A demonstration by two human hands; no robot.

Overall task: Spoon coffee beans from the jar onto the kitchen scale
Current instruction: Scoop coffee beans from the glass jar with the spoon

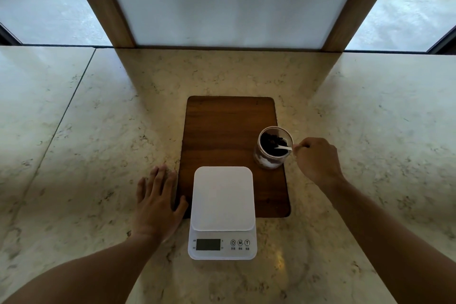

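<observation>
An open glass jar (265,159) of dark coffee beans (271,142) stands on the right side of a wooden board (222,126). My right hand (317,159) is just right of the jar and holds a white spoon (283,147) by its handle, the bowl dipped among the beans. A white kitchen scale (222,198) sits at the board's near end, its platform bare and its display dark. My left hand (158,201) lies flat on the counter, fingers spread, touching the board's left edge beside the scale.
The marble counter (98,118) stretches wide on both sides. A wooden-framed frosted panel (229,0) rises at the back edge, with windows to either side of it.
</observation>
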